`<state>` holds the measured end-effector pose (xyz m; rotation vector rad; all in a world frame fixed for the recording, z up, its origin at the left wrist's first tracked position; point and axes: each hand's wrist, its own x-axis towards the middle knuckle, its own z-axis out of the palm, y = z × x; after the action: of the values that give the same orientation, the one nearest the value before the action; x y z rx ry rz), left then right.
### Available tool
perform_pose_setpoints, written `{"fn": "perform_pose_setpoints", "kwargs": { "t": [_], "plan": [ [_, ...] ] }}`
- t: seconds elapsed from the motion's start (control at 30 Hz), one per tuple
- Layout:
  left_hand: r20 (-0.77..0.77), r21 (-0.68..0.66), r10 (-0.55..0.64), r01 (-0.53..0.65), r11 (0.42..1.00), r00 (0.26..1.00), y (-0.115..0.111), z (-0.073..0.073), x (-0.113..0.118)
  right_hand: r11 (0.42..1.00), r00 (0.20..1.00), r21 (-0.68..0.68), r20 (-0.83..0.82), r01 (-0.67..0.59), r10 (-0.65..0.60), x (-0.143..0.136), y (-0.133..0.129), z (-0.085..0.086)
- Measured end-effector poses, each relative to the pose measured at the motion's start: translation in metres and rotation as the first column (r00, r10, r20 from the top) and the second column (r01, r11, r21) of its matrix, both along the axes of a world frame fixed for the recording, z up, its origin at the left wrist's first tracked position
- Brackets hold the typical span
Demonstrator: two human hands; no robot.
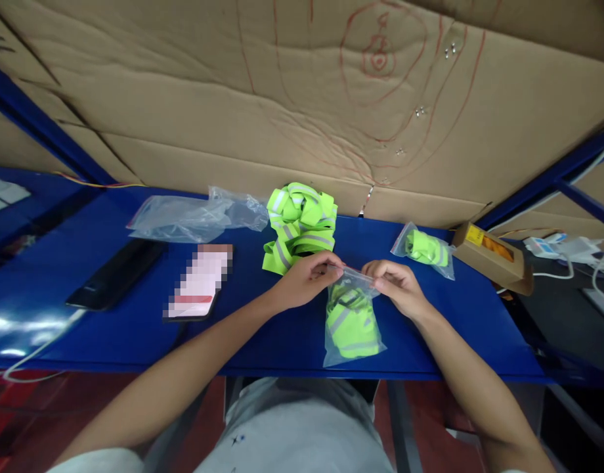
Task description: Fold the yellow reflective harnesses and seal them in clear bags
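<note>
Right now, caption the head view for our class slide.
Left hand and right hand hold a clear bag of fluorescent striped fabric.

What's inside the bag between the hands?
The bag holds a bundled yellow-green band with grey stripes. Its underside and inner folds are covered, so anything there can't be seen.

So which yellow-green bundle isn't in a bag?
The pile just beyond the left hand. The others are bagged: the near bag is held by that hand and the right hand, the far bag lies beside the box.
</note>
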<state>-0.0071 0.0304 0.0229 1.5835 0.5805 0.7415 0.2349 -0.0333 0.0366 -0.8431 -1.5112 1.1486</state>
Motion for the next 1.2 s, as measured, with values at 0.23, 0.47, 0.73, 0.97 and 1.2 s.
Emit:
{"fn": "perform_pose_setpoints", "kwargs": {
  "t": [0.23,0.47,0.73,0.97,1.2],
  "plan": [
    [-0.084,-0.043,-0.102,0.099,0.994,0.991,0.01,0.026,-0.024,0.958,0.942,0.169,0.204,0.233,-0.265,0.002,-0.004,0.005],
    [0.011,-0.187,-0.078,0.079,0.979,0.997,0.01,0.02,-0.014,0.955,0.944,0.283,0.283,0.085,-0.168,0.012,-0.007,0.015],
    [0.163,-0.299,0.073,-0.022,0.954,0.984,0.005,0.026,-0.015,0.993,0.945,-0.096,0.325,0.071,-0.037,0.017,0.004,0.013],
    [0.126,-0.311,0.005,0.034,0.95,0.992,0.007,0.034,-0.023,0.994,0.955,0.097,0.295,-0.04,0.01,0.023,-0.008,0.026],
    [0.251,-0.534,0.106,0.046,0.844,0.962,-0.004,0.016,-0.003,0.945,0.861,0.037,0.427,-0.324,0.278,0.021,-0.009,0.036]
  ]
}}
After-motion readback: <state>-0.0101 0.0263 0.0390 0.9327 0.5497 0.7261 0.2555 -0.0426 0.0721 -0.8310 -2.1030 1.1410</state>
